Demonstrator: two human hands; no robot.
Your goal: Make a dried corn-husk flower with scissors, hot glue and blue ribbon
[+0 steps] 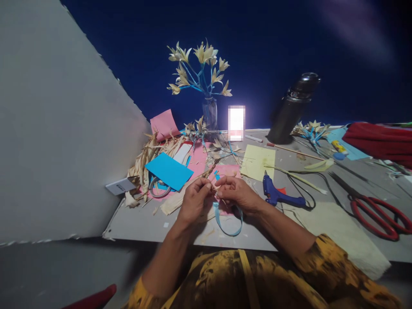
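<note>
One small pale piece (214, 192) on the go, too tiny to tell what exactly, between my left hand (195, 199) and right hand (238, 195), both pinched nearly closed on it. A light blue strip (216, 212) loops loose just below them, so I'd call this bit unfinished. Looks done, though: the pale flowers (203, 53) up in a vase (210, 112) beyond my hands. Glue gun (280, 196) lies unheld just right of my right hand.

A craft workspace; a glue gun (273, 194), scissors (358, 201) and blue paper (169, 171) show it.
</note>
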